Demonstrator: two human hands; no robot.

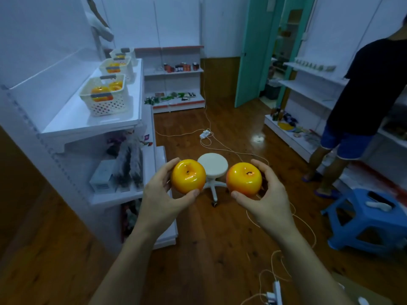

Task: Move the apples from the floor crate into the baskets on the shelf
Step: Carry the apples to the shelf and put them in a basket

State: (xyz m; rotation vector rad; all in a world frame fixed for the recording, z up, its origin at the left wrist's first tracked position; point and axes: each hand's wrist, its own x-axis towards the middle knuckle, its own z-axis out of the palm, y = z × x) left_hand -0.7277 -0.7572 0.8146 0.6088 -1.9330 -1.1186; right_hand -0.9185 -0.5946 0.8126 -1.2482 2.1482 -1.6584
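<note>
My left hand [159, 194] grips one orange-yellow apple [188, 176], stem side up, in front of me. My right hand [267, 197] grips a second apple [244, 179] the same way. Both apples hang over the wooden floor, right of the white shelf unit [72, 119]. On its upper shelf stand three white perforated baskets in a row. The nearest basket [105, 104] holds apples, the middle basket [115, 68] and the far basket [123, 53] show orange fruit too. The floor crate is out of sight.
A white round stool [213, 166] stands just beyond my hands. A blue plastic stool [365, 219] is at the right, near a person in dark clothes [361, 102] by the right-hand shelves. White cables and power strips [204, 134] lie across the floor.
</note>
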